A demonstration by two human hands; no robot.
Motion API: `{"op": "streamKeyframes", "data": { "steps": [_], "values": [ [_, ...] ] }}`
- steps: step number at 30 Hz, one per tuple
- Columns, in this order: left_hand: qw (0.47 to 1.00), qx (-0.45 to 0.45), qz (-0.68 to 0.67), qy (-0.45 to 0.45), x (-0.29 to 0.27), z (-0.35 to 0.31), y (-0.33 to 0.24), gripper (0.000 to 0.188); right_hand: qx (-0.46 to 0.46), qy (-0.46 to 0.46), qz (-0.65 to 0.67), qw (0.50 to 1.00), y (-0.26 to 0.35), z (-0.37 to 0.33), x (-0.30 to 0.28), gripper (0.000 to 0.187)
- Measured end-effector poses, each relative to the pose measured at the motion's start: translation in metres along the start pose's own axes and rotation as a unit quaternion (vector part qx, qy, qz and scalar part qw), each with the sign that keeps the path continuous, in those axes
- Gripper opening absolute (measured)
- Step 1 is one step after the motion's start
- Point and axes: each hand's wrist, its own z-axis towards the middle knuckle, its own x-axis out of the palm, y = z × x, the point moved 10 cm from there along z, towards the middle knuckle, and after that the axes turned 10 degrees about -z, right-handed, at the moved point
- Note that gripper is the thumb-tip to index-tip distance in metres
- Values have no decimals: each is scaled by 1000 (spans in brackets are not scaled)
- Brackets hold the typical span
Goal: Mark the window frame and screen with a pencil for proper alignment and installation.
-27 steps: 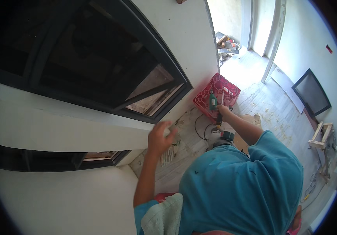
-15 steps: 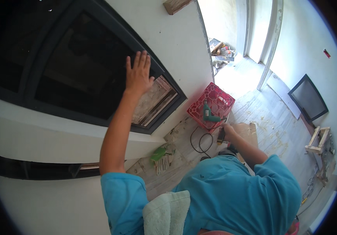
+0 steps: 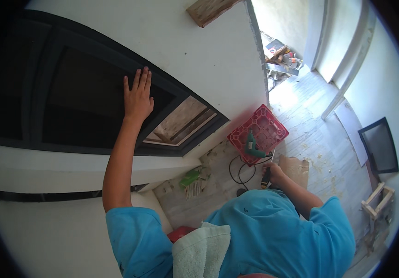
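Head view: shadow swallows the left end of a charcoal-framed window. The right hand, fingers wrapped round a black-handled tool near the red crate, partly hides it. The left hand, fingers straight, slightly parted, lies empty against the window.

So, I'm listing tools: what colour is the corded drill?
The drill is green, clearest in the head view.

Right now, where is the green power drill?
In the head view, the green power drill lies right of centre, at about mid-height, on the red plastic crate, just beyond the right hand.
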Motion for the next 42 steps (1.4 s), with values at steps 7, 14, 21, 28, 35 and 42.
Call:
{"op": "streamKeyframes", "data": {
  "steps": [7,14,21,28,35,42],
  "values": [
    [999,-3,-41,17,-30,5,-2,74,63,45,-15,997,15,16,25,10],
    [999,28,-19,24,-42,12,3,73,161,120,-10,980,-20,22,22,16],
    [999,8,-32,42,-51,17,0,68,155,117,-11,981,-13,32,-2,17],
    [997,23,-30,-64,-77,29,-6,34,119,95,-38,988,13,51,-20,18],
    [993,39,-64,-95,-61,43,22,23,82,46,-45,995,47,45,-29,13],
    [970,76,-46,-227,-86,25,-5,18,62,39,-69,995,58,52,-50,14]
  ]
}}
